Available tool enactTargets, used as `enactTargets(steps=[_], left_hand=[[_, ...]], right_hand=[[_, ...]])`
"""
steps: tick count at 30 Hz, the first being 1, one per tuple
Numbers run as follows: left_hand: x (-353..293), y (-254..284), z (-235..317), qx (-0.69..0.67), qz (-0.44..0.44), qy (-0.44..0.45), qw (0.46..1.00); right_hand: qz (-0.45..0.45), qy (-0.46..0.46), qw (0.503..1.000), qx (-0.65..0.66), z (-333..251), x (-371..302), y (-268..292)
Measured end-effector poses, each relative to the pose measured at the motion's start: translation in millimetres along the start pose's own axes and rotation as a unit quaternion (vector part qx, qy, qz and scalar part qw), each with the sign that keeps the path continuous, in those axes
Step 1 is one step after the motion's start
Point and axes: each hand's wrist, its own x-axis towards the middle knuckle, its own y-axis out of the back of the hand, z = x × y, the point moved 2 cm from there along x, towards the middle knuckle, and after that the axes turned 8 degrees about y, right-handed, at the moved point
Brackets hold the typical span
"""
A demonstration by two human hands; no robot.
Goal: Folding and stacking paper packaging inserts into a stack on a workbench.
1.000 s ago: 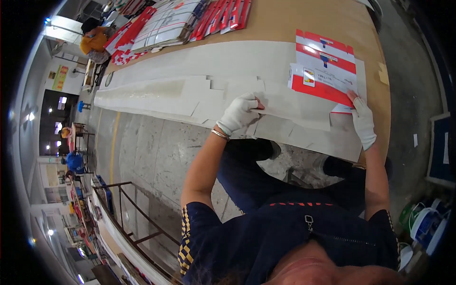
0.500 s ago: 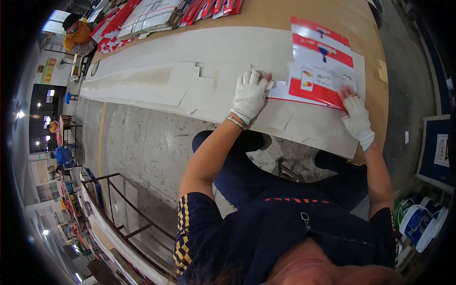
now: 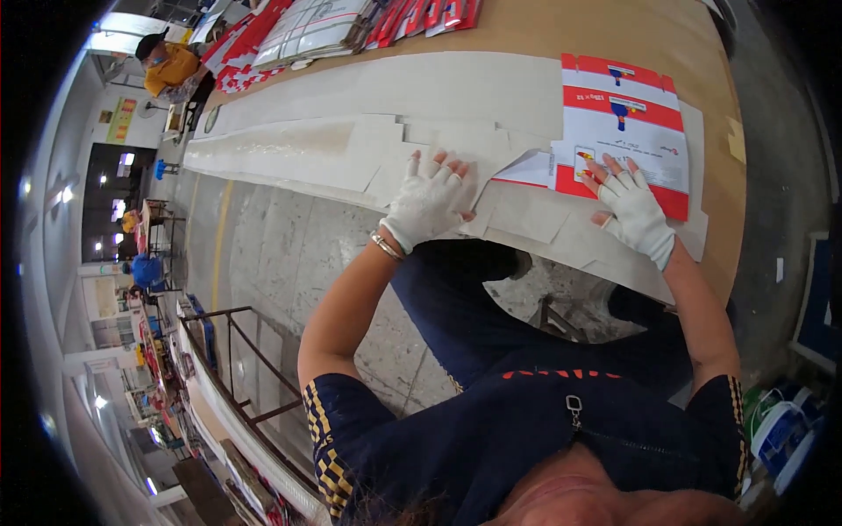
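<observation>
On the right part of the brown table [image 3: 706,83], a red and white printed card [image 3: 605,131] lies flat. The white-gloved right hand [image 3: 633,203] presses its near edge, fingers spread. Well apart, the white-gloved left hand [image 3: 427,202] spreads over pale card sheets [image 3: 456,83], gripping nothing.

1. Between the left hand [image 3: 430,200] and the right hand [image 3: 630,210], a passage runs over pale card sheets [image 3: 531,216].
2. Brown tabletop [image 3: 521,31] leaves room between the red-and-white printed sheet [image 3: 633,131] and the red pieces [image 3: 431,16].
3. The strapped stack [image 3: 311,31] blocks the far left.
</observation>
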Motion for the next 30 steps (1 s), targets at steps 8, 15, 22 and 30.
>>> enactTargets(steps=[8, 15, 22, 30], left_hand=[[3, -10, 2, 0.02, 0.072, -0.046, 0.996], [6, -17, 8, -0.318, 0.214, 0.262, 0.886], [50, -66, 28, -0.745, 0.257, 0.304, 0.535], [58, -59, 31, -0.542, 0.255, 0.245, 0.762]], right_hand=[[0.03, 0.005, 0.999, 0.011, 2, -10, -8], [0.007, -0.013, 1.0, 0.01, 0, -10, -5], [0.005, -0.024, 1.0, 0.018, 6, -16, -8], [0.01, 0.022, 0.999, -0.024, 11, -4, -2]])
